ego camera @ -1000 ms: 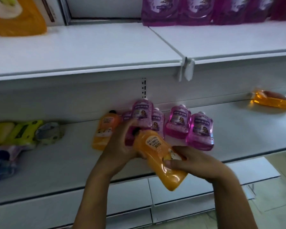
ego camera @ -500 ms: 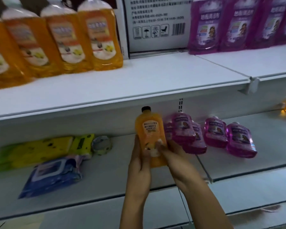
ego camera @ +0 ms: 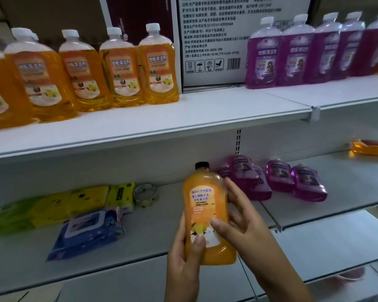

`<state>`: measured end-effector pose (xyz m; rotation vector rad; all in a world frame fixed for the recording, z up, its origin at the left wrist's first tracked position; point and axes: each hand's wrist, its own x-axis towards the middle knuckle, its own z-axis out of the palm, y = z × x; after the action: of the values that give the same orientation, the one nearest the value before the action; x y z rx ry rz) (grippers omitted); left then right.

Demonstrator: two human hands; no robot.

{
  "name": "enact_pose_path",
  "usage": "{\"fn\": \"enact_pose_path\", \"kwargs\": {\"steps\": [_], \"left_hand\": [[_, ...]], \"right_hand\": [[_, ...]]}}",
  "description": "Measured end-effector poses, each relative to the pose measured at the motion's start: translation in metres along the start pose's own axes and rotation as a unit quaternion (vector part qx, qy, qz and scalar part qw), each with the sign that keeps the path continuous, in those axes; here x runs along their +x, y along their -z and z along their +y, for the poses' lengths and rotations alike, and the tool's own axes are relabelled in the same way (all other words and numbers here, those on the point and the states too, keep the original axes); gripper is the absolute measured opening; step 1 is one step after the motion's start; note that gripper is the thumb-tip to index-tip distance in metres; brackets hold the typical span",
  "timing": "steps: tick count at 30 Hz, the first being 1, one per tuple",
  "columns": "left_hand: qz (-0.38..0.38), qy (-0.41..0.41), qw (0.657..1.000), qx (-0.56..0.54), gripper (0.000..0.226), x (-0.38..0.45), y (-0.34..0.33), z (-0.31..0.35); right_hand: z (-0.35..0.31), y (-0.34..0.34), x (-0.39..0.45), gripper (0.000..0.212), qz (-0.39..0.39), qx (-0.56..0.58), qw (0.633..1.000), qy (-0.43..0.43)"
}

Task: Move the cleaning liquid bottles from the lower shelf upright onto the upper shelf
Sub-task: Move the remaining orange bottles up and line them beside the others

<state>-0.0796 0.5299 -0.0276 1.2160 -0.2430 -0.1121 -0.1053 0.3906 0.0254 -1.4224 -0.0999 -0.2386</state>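
Observation:
An orange cleaning liquid bottle [ego camera: 207, 210] with a black cap is held upright in front of the lower shelf [ego camera: 140, 243]. My left hand [ego camera: 183, 256] grips its lower left side, thumb on the label. My right hand [ego camera: 242, 223] holds its right side, thumb on the label and fingers behind. Several purple bottles [ego camera: 279, 177] lie on the lower shelf behind it. Another orange bottle [ego camera: 371, 147] lies flat at the far right. The upper shelf [ego camera: 183, 120] carries upright orange bottles [ego camera: 118, 68] on the left and upright purple ones [ego camera: 297, 51] on the right.
A white printed carton [ego camera: 214, 40] stands at the back of the upper shelf between the two rows. Yellow-green packs [ego camera: 52, 205], a blue wipes pack [ego camera: 90, 232] and a tape roll [ego camera: 145, 194] lie on the lower shelf's left. A lower shelf board [ego camera: 336, 238] sits below right.
The orange bottle has gone from tilted to upright in both hands. The view has tilted up, bringing the upper shelf's bottle rows and the carton into sight.

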Motion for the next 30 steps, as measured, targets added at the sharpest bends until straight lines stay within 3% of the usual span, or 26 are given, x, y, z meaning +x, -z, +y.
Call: {"fn": "enact_pose_path", "kwargs": {"steps": [5,13,20,23,30], "left_hand": [[-0.05,-0.028,0.996,0.064,0.084,-0.018,-0.006,0.022],[-0.119,-0.042,0.988,0.087,0.075,-0.022,-0.039,0.021],[-0.192,-0.051,0.975,0.098,0.076,-0.016,-0.089,0.004],[-0.229,-0.063,0.964,0.122,0.088,-0.005,-0.116,-0.005],[-0.267,-0.049,0.954,0.129,0.074,0.01,-0.203,-0.038]], "right_hand": [[-0.014,-0.003,-0.017,0.094,0.031,-0.069,0.997,0.032],[-0.029,0.026,-0.043,0.094,0.11,-0.107,0.988,0.032],[-0.035,0.077,-0.061,0.095,0.19,-0.115,0.975,0.012],[-0.035,0.104,-0.063,0.096,0.21,-0.122,0.97,0.018],[-0.045,0.199,-0.068,0.091,0.267,-0.108,0.957,0.029]]}}
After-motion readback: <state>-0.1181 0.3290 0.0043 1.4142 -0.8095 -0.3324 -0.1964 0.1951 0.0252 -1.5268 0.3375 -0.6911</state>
